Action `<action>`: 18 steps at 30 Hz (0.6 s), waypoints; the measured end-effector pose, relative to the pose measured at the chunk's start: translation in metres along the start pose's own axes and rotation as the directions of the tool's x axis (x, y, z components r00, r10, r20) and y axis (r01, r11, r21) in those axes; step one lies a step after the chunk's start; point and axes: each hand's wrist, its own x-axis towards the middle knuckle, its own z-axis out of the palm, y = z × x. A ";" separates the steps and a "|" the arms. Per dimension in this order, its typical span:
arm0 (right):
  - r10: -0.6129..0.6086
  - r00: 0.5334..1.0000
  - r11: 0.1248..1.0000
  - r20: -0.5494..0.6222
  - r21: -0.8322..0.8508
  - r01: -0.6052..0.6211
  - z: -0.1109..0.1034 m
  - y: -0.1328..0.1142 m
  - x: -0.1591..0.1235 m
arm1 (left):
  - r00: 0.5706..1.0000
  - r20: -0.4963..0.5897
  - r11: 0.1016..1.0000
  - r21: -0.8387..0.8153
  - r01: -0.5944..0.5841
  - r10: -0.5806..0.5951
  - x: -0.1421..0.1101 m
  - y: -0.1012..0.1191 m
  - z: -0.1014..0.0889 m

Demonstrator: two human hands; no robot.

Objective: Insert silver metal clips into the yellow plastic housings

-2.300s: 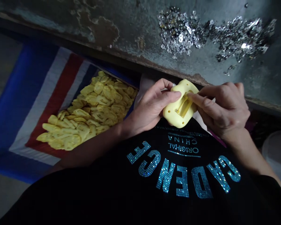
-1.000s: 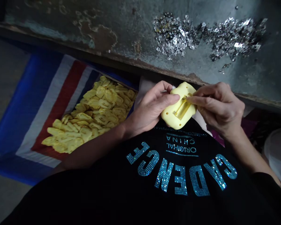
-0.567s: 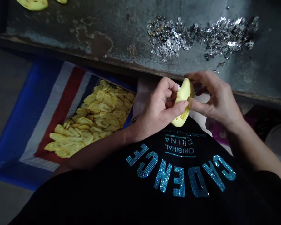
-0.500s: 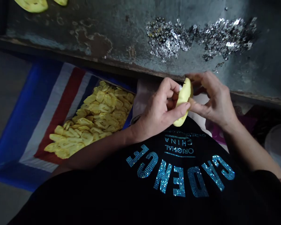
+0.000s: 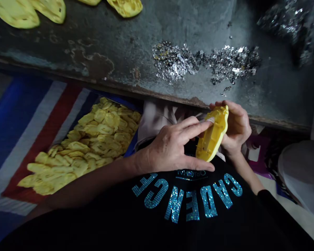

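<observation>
A yellow hollow plastic shell (image 5: 215, 134) is held upright and tilted over my lap, its ribbed inside facing my left. My right hand (image 5: 237, 127) grips it from behind, fingers curled round the far edge and thumb at the near side. My left hand (image 5: 176, 143) has its first fingers stretched into the shell, the tips touching the inside. Its thumb sticks out apart, near the shell's lower end. Something whitish shows at the left index fingertip, too small to name. Beyond the hands, small shiny metal pieces (image 5: 175, 62) lie heaped on the metal table (image 5: 125, 45).
A blue crate lined with striped cloth (image 5: 45, 139) stands at my left, holding many yellow shells (image 5: 94, 136). Larger yellow pieces (image 5: 127, 7) lie at the table's far left. More metal pieces (image 5: 285, 21) sit at far right. A purple plastic thing (image 5: 260, 153) is beside me.
The shell has turned from edge-on to show its hollow inside. My left hand has let go its thumb-and-finger grip and reaches inside; my right hand has closed round the shell. The view has shifted.
</observation>
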 end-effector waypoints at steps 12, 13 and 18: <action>-0.007 1.000 0.999 -0.024 0.031 0.008 0.000 -0.004 0.016 | 0.995 -0.049 0.967 -0.235 -0.097 0.088 0.003 -0.023 -0.015; 0.003 1.000 1.000 -0.004 0.024 -0.003 0.003 -0.005 0.019 | 0.998 -0.046 0.960 -0.274 -0.064 0.053 0.000 -0.026 -0.017; 0.072 0.965 0.997 0.252 -0.017 -0.070 0.010 -0.015 0.035 | 0.957 0.000 0.726 -0.651 0.221 -0.291 -0.022 -0.033 -0.030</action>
